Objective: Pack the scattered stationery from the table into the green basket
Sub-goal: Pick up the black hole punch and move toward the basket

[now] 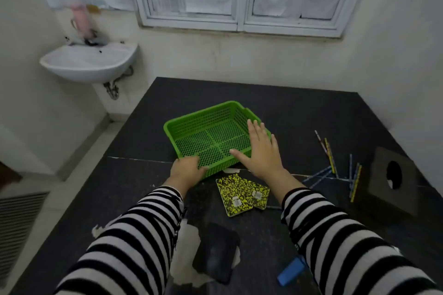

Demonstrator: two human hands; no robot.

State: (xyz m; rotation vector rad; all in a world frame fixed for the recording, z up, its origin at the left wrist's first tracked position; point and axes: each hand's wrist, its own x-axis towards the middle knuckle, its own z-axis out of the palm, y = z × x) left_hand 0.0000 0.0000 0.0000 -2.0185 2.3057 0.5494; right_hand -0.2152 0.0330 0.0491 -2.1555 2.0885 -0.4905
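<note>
The green basket [199, 120] stands empty in the middle of the dark table. My left hand [188, 170] grips its near left corner, fingers curled over the rim. Over the basket's near right side my right hand [261, 151] lies flat with straight fingers, touching the rim. Two yellow-and-black speckled notebooks [239, 193] lie overlapping just in front of the basket, between my forearms. Several pencils [335, 167] are scattered to the right. A blue object [291, 273] lies near my right sleeve at the table's front.
A dark square block with a round hole [393, 182] sits at the table's right edge. A black pad [215, 251] lies on white scraps near the front. A white sink [88, 62] hangs on the wall at the left, beyond the table [263, 98].
</note>
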